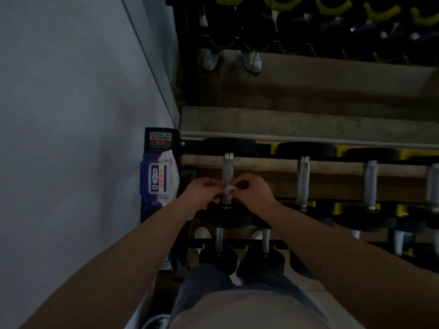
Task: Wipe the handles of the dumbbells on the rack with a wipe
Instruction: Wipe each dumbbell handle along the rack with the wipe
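Wipe (229,189) between both hands' fingers (219,186)

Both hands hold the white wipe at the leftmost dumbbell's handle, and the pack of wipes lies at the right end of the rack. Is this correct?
No: the head view shows the pack of wipes at the rack's left end. The left hand and right hand do hold the wipe at that handle.

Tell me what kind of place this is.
Probably a gym's free-weight area: a rack of dumbbells, a mirror reflecting it, a pack of wipes beside it. The left hand and right hand pinch a wipe over one handle.
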